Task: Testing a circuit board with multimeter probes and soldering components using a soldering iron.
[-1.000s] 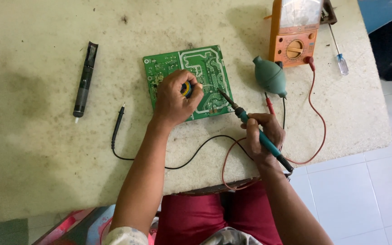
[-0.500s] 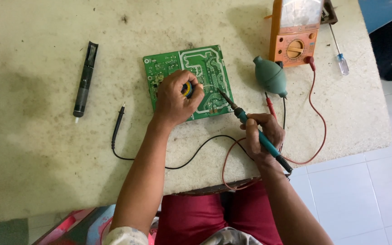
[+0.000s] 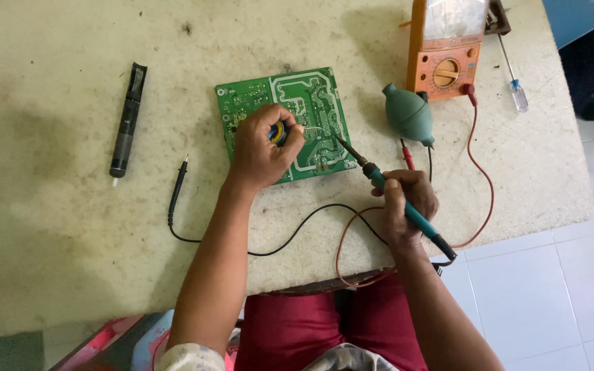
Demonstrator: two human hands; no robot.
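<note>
On the board (image 3: pixel 304 110) mid-worktop (image 3: pixel 49 261), the left hand (image 3: pixel 259 148) clenches a small spool (image 3: pixel 278 132); the right hand (image 3: pixel 407 206) grips an iron (image 3: pixel 386 185).

A green circuit board (image 3: pixel 290 124) lies flat at upper centre of the frame — a teal-handled soldering iron (image 3: pixel 397 199) slants across, tip touching the board's right edge.

Bright, even daylight; soft shadows left of objects; sharp focus; slight wide-angle bending at edges.
</note>
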